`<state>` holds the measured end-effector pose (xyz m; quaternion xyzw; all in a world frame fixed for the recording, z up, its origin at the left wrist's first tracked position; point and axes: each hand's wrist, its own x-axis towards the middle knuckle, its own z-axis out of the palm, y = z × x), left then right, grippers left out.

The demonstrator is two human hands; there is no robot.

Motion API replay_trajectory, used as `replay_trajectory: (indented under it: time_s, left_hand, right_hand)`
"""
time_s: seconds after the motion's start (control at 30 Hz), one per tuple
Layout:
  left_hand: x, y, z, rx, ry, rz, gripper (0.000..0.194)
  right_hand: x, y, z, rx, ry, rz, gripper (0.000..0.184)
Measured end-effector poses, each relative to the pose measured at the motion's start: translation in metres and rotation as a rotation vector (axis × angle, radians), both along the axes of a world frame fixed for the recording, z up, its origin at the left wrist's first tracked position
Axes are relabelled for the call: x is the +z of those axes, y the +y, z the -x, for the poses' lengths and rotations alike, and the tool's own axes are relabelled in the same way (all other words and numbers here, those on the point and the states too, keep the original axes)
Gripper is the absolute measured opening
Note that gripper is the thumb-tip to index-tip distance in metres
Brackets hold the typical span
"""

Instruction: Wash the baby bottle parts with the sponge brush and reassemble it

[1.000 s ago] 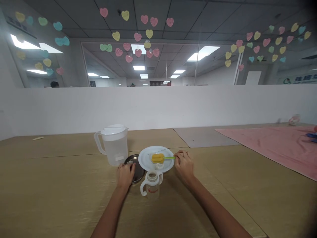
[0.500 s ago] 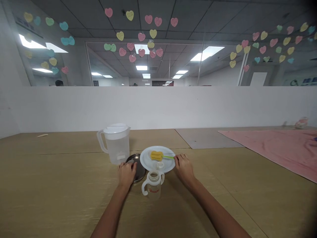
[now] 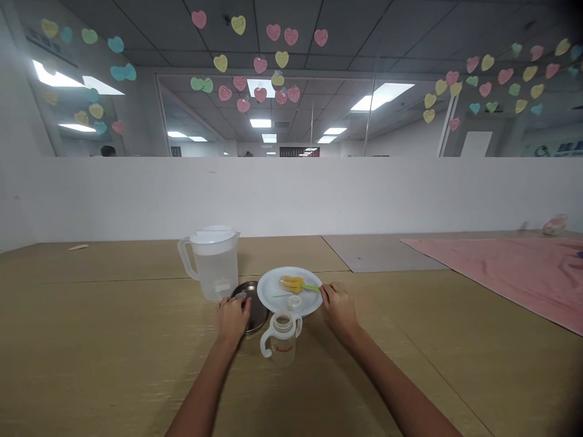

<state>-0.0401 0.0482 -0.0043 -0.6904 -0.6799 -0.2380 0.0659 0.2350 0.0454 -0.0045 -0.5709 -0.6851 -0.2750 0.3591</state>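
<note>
Our tabletop (image 3: 113, 340) bears a pitcher (image 3: 218, 267), a plate (image 3: 269, 301), a metal tray (image 3: 259, 315) with our left hand (image 3: 233, 319) at its left rim, grip unclear, and a two-handled bottle (image 3: 283, 348). Apart, our right hand (image 3: 339, 308) pinches a sponge brush (image 3: 294, 284) over the plate's right edge.

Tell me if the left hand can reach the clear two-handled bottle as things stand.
Likely yes: nothing visible blocks the left hand, at the dark round metal tray, from the near white curved handle of the clear bottle.

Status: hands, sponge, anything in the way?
Right hand grips green handle. Yellow sponge at white plate, contact unclear. Left hand at metal dish, grip unclear. Open bottle upright in front of plate.
</note>
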Motion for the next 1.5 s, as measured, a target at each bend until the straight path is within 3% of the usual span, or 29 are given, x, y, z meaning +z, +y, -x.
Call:
replay_trajectory:
  time_s: [0.33, 0.5, 0.67, 0.97, 1.13, 1.3, 1.5]
  left_hand:
    - [-0.002, 0.001, 0.000, -0.020, -0.016, -0.037, 0.036]
    - [-0.005, 0.004, 0.002, -0.058, -0.045, -0.129, 0.037]
    - [-0.005, 0.006, 0.003, -0.111, -0.071, -0.228, 0.036]
    - [0.001, -0.001, 0.001, -0.142, -0.186, -0.400, 0.034]
    - [0.001, -0.004, -0.003, -0.271, -0.208, -0.583, 0.044]
    - [0.000, -0.009, -0.007, -0.479, -0.142, -0.601, 0.044]
    - [0.000, -0.011, 0.001, -0.426, -0.268, -0.537, 0.040]
  right_hand:
    - [0.003, -0.003, 0.006, 0.215, 0.113, 0.049, 0.027]
    - [0.001, -0.004, 0.011, 0.391, 0.229, 0.017, 0.027]
    - [0.001, -0.006, 0.014, 0.495, 0.376, 0.087, 0.024]
    - [0.005, -0.001, 0.012, 0.476, 0.961, 0.183, 0.026]
    - [0.015, -0.005, 0.013, 0.522, 1.221, 0.288, 0.028]
    - [0.020, -0.012, 0.019, 0.630, 1.153, 0.387, 0.027]
    - [0.020, -0.014, 0.020, 0.735, 1.056, 0.462, 0.026]
